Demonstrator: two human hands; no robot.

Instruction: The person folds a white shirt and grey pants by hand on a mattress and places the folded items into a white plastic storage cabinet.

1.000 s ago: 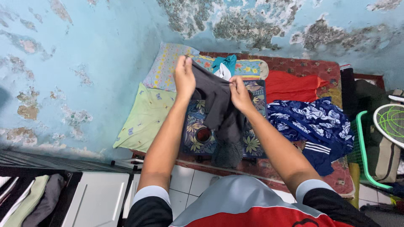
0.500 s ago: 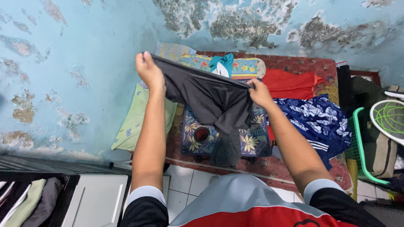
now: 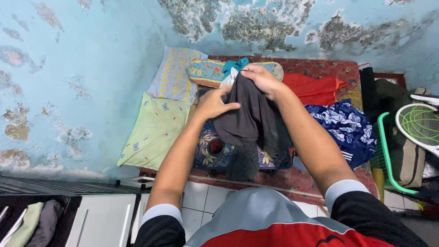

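A dark grey garment point(image 3: 249, 121) hangs folded in front of me, over a mattress with a red patterned cover point(image 3: 320, 68). My right hand point(image 3: 260, 77) grips its top edge. My left hand point(image 3: 212, 104) presses flat against the garment's left side, fingers together. Below the garment lies a blue flowered cloth point(image 3: 215, 153) with a dark round thing on it.
A green pillow point(image 3: 148, 132) and a flowered pillow point(image 3: 173, 75) lie along the peeling blue wall. A red cloth point(image 3: 313, 89) and a blue-and-white flowered garment point(image 3: 340, 126) lie at right. A green basket point(image 3: 388, 155) and a racket-shaped swatter point(image 3: 418, 126) stand far right. Folded clothes point(image 3: 32, 224) fill a cabinet lower left.
The garment was stretched wide between both hands; now my hands have come together, folding it in half, with the right hand on top and the left against its side.
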